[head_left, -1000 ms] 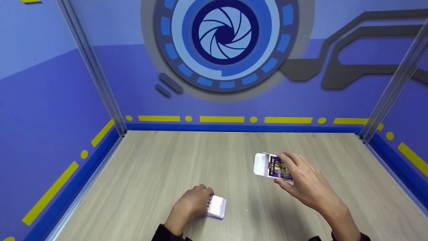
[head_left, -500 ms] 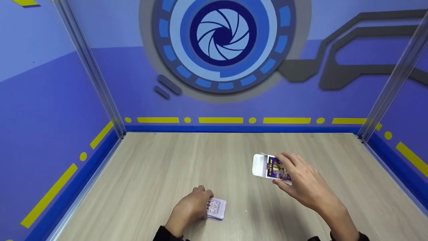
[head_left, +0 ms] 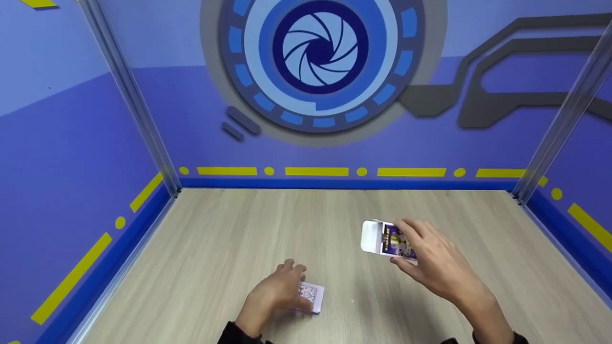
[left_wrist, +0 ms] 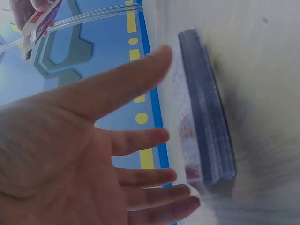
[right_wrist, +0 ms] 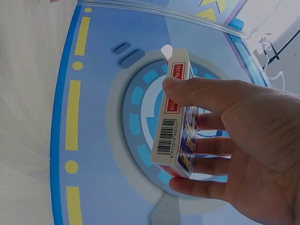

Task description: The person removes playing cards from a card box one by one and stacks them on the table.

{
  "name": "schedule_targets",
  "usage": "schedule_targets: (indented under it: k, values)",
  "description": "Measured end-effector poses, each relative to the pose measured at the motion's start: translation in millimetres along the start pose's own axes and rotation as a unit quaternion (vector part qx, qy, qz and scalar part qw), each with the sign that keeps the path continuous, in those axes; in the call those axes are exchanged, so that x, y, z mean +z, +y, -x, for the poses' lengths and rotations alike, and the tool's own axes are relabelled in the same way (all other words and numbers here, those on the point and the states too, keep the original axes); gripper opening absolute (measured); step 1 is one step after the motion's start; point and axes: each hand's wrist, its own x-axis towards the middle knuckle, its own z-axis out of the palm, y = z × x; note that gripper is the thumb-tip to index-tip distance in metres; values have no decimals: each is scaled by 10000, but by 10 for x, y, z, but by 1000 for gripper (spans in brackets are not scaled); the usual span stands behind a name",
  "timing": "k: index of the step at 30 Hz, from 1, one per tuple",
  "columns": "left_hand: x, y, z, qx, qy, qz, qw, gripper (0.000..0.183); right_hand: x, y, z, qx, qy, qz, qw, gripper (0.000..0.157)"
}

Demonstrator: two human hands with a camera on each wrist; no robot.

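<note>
A deck of playing cards [head_left: 314,294] lies stacked on the table, its patterned top card facing up. Over the deck's left side is my left hand [head_left: 277,290], thumb and fingers spread. In the left wrist view those fingers are nearly straight beside the stack [left_wrist: 208,112], with nothing gripped. My right hand [head_left: 442,263] holds a purple and white card box [head_left: 397,240] above the table, its white flap open and pointing left. The right wrist view shows the thumb on the box's barcode side [right_wrist: 171,117] and the fingers on the far side. The inside of the box is hidden.
The wood-grain table [head_left: 229,229] is bounded by a blue printed back wall [head_left: 306,153] and side walls. Metal posts [head_left: 138,110] stand at the back corners.
My left hand has loosened from the deck and spread its fingers, the thumb now blurred over the cards. The deck stays in place. My right hand and the box have hardly moved.
</note>
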Motion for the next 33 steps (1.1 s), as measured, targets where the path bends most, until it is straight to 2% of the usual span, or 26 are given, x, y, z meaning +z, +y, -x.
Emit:
schedule_targets:
  k: [2,5,8,10,12,16,19,23,27,33]
  values:
    - [-18,11,8,43,172,150,9997,82,7,-7,-2,19,-40,2,10000,74]
    - [-50,63,10,351,704,227,9966,70,20,-18,-6,29,-82,-3,10000,74]
    - [-85,150,4,867,1433,332,9853,51,37,-34,-4,21,-85,-45,10000,75]
    - [-108,213,1,1191,1884,615,9729,39,53,-49,-2,4,-65,-93,9999,75]
    - [-127,276,7,1425,2256,1100,9575,27,74,-69,1,-16,-50,-141,9999,74]
    - [-144,393,34,1756,2746,2170,9201,12,118,-116,3,-101,-27,-220,9997,73]
    - [-148,472,72,1896,2821,2729,9000,10,151,-152,-1,-190,-9,-229,9996,73]
    - [-150,546,117,1982,2775,3199,8840,9,205,-208,-14,-317,-31,-187,9993,75]
    - [-125,600,128,2009,2621,3510,8762,9,261,-261,-29,-457,-84,-191,9987,75]
    - [-35,668,96,2009,2393,3620,8783,10,309,-329,-43,-814,-19,-193,9965,74]
